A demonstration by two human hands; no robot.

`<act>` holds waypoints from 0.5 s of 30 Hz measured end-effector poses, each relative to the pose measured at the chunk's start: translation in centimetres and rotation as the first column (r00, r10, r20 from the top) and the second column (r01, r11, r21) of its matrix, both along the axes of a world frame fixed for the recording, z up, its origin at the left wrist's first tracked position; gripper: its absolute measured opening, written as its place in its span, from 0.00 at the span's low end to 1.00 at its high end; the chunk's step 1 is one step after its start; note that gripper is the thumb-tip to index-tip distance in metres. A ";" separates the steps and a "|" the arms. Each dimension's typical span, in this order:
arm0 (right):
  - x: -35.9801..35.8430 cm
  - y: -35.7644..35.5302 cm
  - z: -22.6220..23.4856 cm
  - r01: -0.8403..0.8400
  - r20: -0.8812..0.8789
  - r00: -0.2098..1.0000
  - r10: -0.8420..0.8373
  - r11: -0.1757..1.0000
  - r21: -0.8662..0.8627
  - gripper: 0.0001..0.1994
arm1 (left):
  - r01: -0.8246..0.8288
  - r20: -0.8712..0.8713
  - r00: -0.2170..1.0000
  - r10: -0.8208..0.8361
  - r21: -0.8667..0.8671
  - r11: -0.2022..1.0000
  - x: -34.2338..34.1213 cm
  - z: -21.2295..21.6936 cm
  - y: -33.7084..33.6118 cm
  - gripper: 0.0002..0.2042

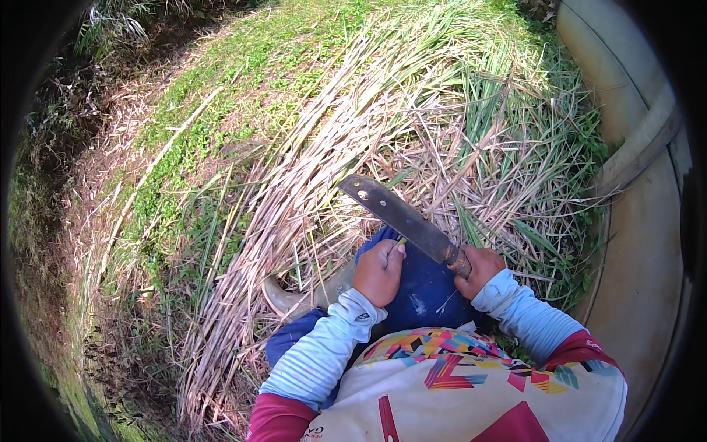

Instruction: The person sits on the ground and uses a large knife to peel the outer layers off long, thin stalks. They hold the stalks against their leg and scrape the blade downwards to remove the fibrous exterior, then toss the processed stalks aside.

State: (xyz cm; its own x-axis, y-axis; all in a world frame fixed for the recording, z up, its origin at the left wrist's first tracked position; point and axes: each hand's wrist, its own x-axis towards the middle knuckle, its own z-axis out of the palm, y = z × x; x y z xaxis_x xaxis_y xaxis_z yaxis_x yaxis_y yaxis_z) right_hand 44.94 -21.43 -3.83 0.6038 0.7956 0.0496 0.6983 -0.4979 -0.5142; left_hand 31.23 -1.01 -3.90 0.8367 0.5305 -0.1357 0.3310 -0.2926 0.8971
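My right hand (482,269) is wrapped round the brown handle of a machete (401,218). Its broad dark blade, with a few holes near the blunt tip, points up and to the left. Closed in a fist, my left hand (378,272) sits just below the blade, over my knee. A small yellow-green end of a stalk (402,241) pokes out by the thumb; the rest of it is hidden. Both hands are over my blue trousers (420,291).
Long dry and green cut stalks (309,169) lie in a thick heap before and beside me. At the right stands a large curved tan wall (644,214) with a band across it. Low green plants (191,140) cover the ground at left, with a shaded bank beyond. A grey-green boot (324,293) shows below.
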 end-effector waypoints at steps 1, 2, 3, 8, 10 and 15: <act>-0.5 0.2 0.4 -0.009 -0.018 1.000 0.009 1.000 0.014 0.18 | 0.002 0.055 0.998 -0.004 0.038 0.999 -0.1 -0.1 0.1 0.10; -1.1 0.4 0.9 -0.019 -0.036 0.999 0.020 0.999 0.029 0.18 | 0.000 0.110 0.994 -0.008 0.076 0.997 -0.2 -0.2 0.3 0.10; -1.6 0.4 1.2 -0.098 -0.021 0.995 0.100 0.993 0.059 0.18 | -0.004 0.164 0.986 -0.015 0.115 0.993 -0.4 -0.3 0.4 0.10; 0.3 0.3 0.2 -0.008 0.062 0.998 0.006 1.000 0.025 0.15 | -0.020 0.044 0.999 0.013 0.167 0.986 -0.5 1.2 0.6 0.10; -0.6 0.6 0.7 0.041 -0.018 0.999 -0.041 0.999 0.006 0.15 | -0.051 0.042 0.998 0.044 0.198 0.979 -0.2 1.0 0.5 0.10; 0.5 -0.4 -1.1 -0.105 0.101 0.991 0.093 0.987 0.122 0.19 | -0.090 0.238 0.971 0.013 0.316 0.944 -0.3 0.3 1.2 0.12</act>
